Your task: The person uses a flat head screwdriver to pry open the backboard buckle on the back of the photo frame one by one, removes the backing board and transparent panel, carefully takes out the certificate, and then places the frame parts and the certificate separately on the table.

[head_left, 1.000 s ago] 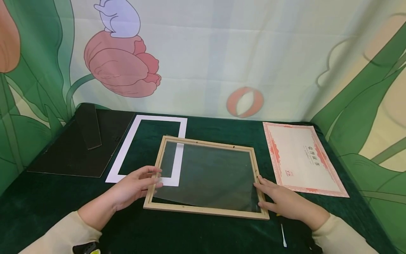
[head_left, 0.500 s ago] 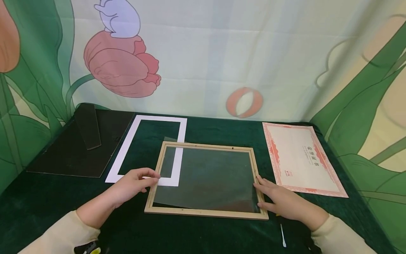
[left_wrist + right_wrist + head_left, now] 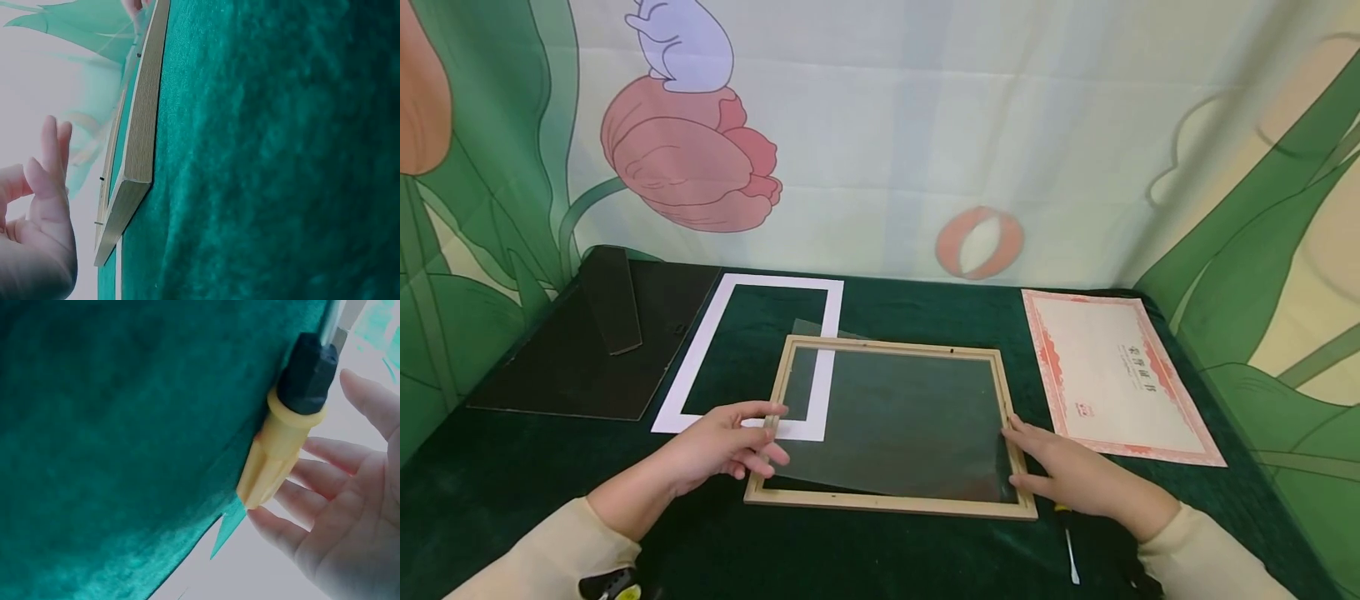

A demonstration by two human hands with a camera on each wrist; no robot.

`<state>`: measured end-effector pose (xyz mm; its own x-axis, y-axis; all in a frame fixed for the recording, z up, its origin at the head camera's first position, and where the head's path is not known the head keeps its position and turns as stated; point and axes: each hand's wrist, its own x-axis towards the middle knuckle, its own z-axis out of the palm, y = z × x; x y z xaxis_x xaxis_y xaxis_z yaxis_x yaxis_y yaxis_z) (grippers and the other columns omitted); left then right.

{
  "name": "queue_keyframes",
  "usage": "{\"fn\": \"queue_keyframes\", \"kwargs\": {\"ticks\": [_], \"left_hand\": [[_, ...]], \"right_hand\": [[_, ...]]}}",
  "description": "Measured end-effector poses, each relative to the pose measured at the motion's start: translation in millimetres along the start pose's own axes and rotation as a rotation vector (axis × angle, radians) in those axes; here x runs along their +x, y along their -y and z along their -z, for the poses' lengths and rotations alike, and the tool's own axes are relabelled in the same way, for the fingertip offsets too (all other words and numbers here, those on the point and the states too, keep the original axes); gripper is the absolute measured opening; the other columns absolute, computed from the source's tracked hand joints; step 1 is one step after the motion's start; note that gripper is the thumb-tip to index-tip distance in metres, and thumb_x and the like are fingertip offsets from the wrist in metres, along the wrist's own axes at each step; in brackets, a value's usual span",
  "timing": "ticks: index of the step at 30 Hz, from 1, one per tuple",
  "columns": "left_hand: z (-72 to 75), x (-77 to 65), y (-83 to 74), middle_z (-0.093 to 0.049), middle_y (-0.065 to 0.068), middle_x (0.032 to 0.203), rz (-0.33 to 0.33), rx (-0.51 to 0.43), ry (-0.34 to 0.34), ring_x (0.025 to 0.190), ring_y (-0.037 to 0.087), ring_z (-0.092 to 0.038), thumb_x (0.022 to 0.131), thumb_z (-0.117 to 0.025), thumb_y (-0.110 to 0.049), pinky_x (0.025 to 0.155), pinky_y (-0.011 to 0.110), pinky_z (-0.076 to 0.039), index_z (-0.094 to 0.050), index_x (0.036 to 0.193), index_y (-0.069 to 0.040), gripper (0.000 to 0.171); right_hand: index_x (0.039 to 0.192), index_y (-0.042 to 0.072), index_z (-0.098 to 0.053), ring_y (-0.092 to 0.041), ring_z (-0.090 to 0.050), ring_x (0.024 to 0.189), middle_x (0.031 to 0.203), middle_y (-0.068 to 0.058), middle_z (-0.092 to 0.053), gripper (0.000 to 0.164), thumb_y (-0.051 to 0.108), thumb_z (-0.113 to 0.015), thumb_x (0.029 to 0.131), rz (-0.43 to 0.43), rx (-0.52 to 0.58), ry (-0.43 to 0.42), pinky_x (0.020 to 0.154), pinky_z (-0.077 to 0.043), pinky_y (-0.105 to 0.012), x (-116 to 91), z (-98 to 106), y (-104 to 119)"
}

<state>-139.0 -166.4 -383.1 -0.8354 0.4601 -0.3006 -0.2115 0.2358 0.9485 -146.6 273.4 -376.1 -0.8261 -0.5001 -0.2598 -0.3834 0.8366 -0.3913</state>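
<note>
A pale wooden picture frame (image 3: pixel 891 502) lies on the green cloth in the head view. A clear sheet (image 3: pixel 910 417) sits askew with it, one corner poking out past the far left of the frame. My left hand (image 3: pixel 726 437) is at the frame's left side, fingers spread and loosely bent; the left wrist view shows this hand (image 3: pixel 40 219) raised beside the wooden corner, nothing gripped. On the right side, my right hand (image 3: pixel 1071 468) rests its fingertips along the wood with the fingers fairly straight. Beneath that hand lies a screwdriver (image 3: pixel 275 444) with a yellow and black handle.
A white mat border (image 3: pixel 700 358) lies back left, partly seen through the clear sheet. Farther left is a black backing board (image 3: pixel 550 367) with its stand leg. A red-bordered certificate (image 3: pixel 1105 375) lies at right. A printed curtain (image 3: pixel 865 150) hangs behind.
The frame's far edge has come down and toward me, exposing the sheet's corner behind it. My left fingers drew together, then spread again at the left side. The right hand has stayed put.
</note>
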Motion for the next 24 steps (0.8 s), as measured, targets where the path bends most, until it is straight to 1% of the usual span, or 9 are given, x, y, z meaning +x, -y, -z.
{"fn": "queue_keyframes", "kwargs": {"ticks": [5,10,12,15,17,20,22,24], "left_hand": [[1.6,-1.8,-0.8,-0.070,0.013,0.094,-0.010,-0.047,-0.025,0.072,0.017,-0.067,0.098,-0.048,-0.017,0.057,0.022,-0.047,-0.030,0.142,0.002,0.051],[4.2,-5.2,-1.0,-0.070,0.013,0.094,-0.025,-0.061,-0.026,0.073,0.017,-0.067,0.098,-0.049,-0.018,0.058,0.022,-0.047,-0.029,0.143,0.001,0.053],[5.4,-7.0,-1.6,-0.070,0.013,0.094,-0.028,-0.066,-0.028,0.073,0.017,-0.067,0.097,-0.050,-0.020,0.059,0.022,-0.047,-0.029,0.143,0.001,0.054],[7.6,-9.3,-3.0,-0.070,0.012,0.095,-0.035,-0.086,-0.025,0.073,0.016,-0.066,0.097,-0.051,-0.021,0.059,0.021,-0.047,-0.028,0.144,0.000,0.057],[8.5,-10.7,-4.2,-0.070,0.012,0.094,-0.042,-0.101,-0.018,0.073,0.015,-0.066,0.097,-0.052,-0.022,0.060,0.020,-0.047,-0.027,0.144,0.000,0.058],[8.3,-11.7,-5.8,-0.070,0.011,0.093,-0.064,-0.124,0.007,0.072,0.014,-0.066,0.097,-0.051,-0.021,0.060,0.020,-0.047,-0.026,0.145,0.000,0.058],[7.3,-12.1,-6.8,-0.070,0.010,0.093,-0.072,-0.144,0.028,0.072,0.013,-0.066,0.097,-0.052,-0.021,0.060,0.019,-0.046,-0.025,0.145,0.000,0.059],[6.0,-12.1,-7.7,-0.070,0.009,0.093,-0.078,-0.158,0.046,0.071,0.013,-0.066,0.097,-0.052,-0.021,0.060,0.019,-0.046,-0.024,0.146,0.000,0.060]], "right_hand": [[0.143,-0.001,-0.032,-0.034,-0.039,0.129,0.145,-0.019,-0.036,0.073,0.034,-0.064,0.088,-0.016,0.065,-0.030,0.099,-0.036,-0.051,0.6,-0.8,0.1],[0.142,-0.003,-0.032,-0.034,-0.046,0.123,0.139,-0.021,-0.042,0.073,0.036,-0.062,0.089,-0.030,0.087,-0.060,0.096,-0.039,-0.052,0.5,1.9,0.3],[0.141,-0.004,-0.033,-0.035,-0.046,0.122,0.138,-0.022,-0.043,0.071,0.036,-0.061,0.090,-0.034,0.094,-0.086,0.096,-0.039,-0.052,1.1,2.8,0.4],[0.141,-0.005,-0.032,-0.037,-0.046,0.122,0.137,-0.023,-0.044,0.068,0.033,-0.059,0.092,-0.041,0.145,-0.144,0.095,-0.040,-0.052,2.5,2.8,0.4],[0.142,-0.005,-0.031,-0.038,-0.045,0.122,0.137,-0.023,-0.045,0.067,0.032,-0.057,0.093,-0.049,0.211,-0.182,0.094,-0.040,-0.051,3.1,3.1,0.3],[0.142,-0.008,-0.027,-0.036,-0.051,0.117,0.133,-0.023,-0.049,0.065,0.031,-0.052,0.096,-0.041,0.356,-0.216,0.091,-0.045,-0.047,2.8,5.5,0.0],[0.143,-0.008,-0.024,-0.033,-0.056,0.111,0.130,-0.022,-0.052,0.065,0.031,-0.049,0.097,-0.040,0.499,-0.201,0.087,-0.048,-0.043,2.1,8.2,-0.4],[0.144,-0.008,-0.020,-0.030,-0.060,0.105,0.127,-0.022,-0.054,0.065,0.031,-0.046,0.099,-0.035,0.639,-0.166,0.083,-0.051,-0.038,0.9,10.8,-1.2]]}}
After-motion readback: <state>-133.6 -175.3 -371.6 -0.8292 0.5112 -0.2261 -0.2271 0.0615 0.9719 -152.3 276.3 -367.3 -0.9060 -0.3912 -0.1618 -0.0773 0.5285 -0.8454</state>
